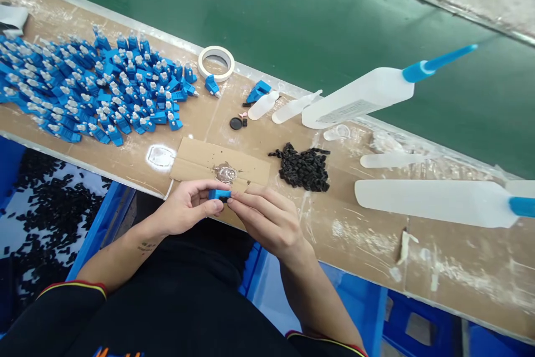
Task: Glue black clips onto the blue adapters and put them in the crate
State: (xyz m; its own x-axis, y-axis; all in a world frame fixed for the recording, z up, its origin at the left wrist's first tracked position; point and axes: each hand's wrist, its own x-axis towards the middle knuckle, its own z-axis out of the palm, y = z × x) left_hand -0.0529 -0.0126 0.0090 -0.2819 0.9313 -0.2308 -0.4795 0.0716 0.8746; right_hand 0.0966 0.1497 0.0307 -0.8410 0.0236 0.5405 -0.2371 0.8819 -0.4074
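Observation:
Over the table's near edge, my left hand (186, 206) is closed around a small blue plastic part (219, 194), thumb below and index finger along the top. My right hand (270, 218) is closed too, its fingertips pinching the right end of the same part. A dark patch, seemingly a small black piece, shows on its underside between the fingertips; I cannot tell how it sits. Just beyond lies a cardboard strip (196, 159) bearing a clear, wet-looking puddle (225, 173). Right of it is a pile of small black pieces (305, 167).
A large heap of blue parts with white tips (104, 87) covers the table's left. Beyond are a tape roll (216, 63) and a black round cap (236, 123). White squeeze bottles (430, 201) lie at the right. Below left, a blue bin (94, 234) holds many black pieces.

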